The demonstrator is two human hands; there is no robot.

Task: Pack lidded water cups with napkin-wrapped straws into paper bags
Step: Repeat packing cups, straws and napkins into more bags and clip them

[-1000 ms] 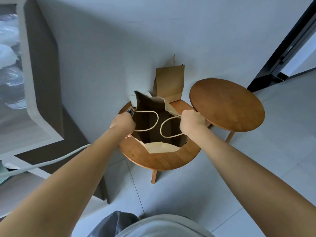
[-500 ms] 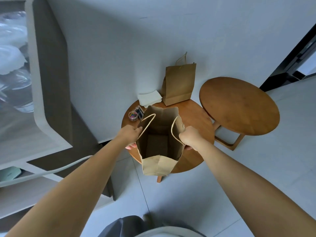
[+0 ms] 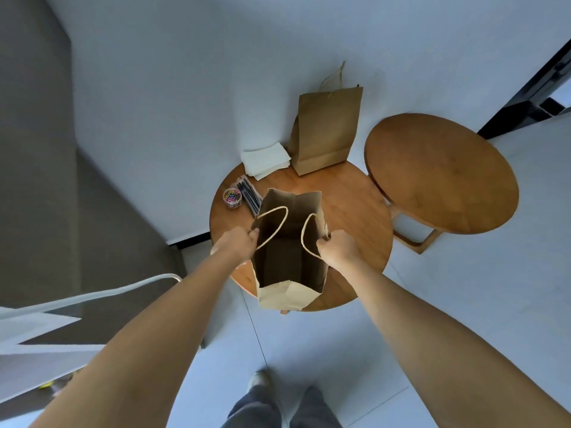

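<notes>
An open brown paper bag [image 3: 285, 293] stands at the near edge of a round wooden table [image 3: 358, 211], its mouth spread wide and its inside dark and bare. My left hand [image 3: 239, 244] grips the bag's left rim. My right hand [image 3: 338, 247] grips the right rim. Both rope handles hang inward. A second brown paper bag [image 3: 327, 128], folded shut, leans at the table's back. White napkins [image 3: 265, 160] lie in a stack beside it. Black straws [image 3: 248, 194] lie near the left edge. No cups are in view.
A small clear jar of coloured paper clips [image 3: 232, 197] sits by the straws. A second round wooden table [image 3: 441, 171] stands to the right. A white wall is behind, a grey cabinet [image 3: 37, 180] at left. My feet [image 3: 278, 403] stand on pale floor tiles.
The bag has been drawn toward me to the table's near edge and its mouth pulled wider. The camera view has shifted, uncovering the napkins, straws and clip jar.
</notes>
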